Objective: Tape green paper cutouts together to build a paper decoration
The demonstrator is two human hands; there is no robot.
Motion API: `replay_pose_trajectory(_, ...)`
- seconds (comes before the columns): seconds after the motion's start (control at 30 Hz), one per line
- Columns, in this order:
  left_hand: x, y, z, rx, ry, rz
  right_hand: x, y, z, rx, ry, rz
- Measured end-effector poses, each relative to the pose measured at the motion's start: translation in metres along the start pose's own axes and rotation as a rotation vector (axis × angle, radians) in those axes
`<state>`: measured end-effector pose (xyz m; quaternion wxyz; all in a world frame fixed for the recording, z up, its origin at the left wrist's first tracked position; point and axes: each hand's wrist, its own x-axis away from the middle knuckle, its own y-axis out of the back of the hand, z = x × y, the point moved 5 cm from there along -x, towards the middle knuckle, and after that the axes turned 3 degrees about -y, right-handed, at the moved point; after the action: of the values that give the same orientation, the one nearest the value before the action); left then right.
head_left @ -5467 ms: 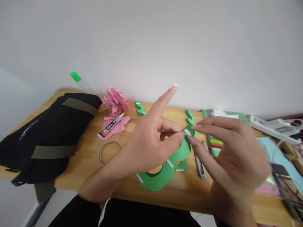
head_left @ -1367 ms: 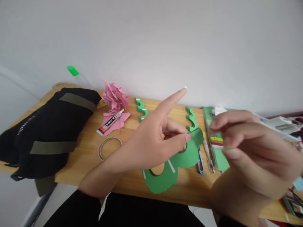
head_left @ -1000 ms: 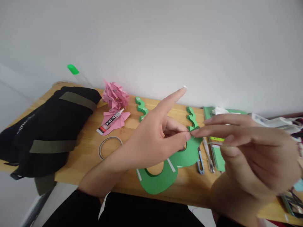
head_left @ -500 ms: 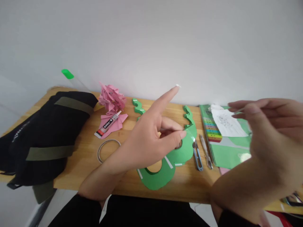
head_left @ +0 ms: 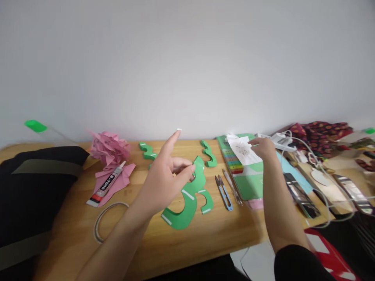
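My left hand (head_left: 165, 177) pinches a curved green paper cut-out (head_left: 199, 177) between thumb and fingers. Its index finger points up, with a small white bit (head_left: 179, 129) on the tip. Under and beside the held piece lie other green cut-outs with white strips, among them a large curved one (head_left: 183, 214) and a small one (head_left: 208, 203). Over at the right, my right hand (head_left: 265, 148) has its fingers drawn together at the edge of a white paper (head_left: 244, 151) scattered with tiny bits; what they hold, if anything, is too small to tell.
Blue thread snips (head_left: 225, 195) and a slim pen-like tool (head_left: 233, 187) lie beside a green folder (head_left: 249, 185). Left are a glue tube (head_left: 108, 183), pink paper flower (head_left: 109, 148), tape roll (head_left: 98, 226) and black bag (head_left: 38, 191). Phones (head_left: 301, 197) and cables are right.
The view has turned right and pulled back. My right hand has reached forward to the white paper. My left hand keeps its pinch on the green cut-out.
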<state>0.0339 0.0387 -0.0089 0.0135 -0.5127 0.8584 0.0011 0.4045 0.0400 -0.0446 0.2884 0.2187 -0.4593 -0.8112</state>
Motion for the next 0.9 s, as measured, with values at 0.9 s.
replay_pose_trajectory(0.9,0.014,-0.001,-0.014,0.242,0.022,0.159,0.200,0.052,0.152,-0.586,1.321,0.331)
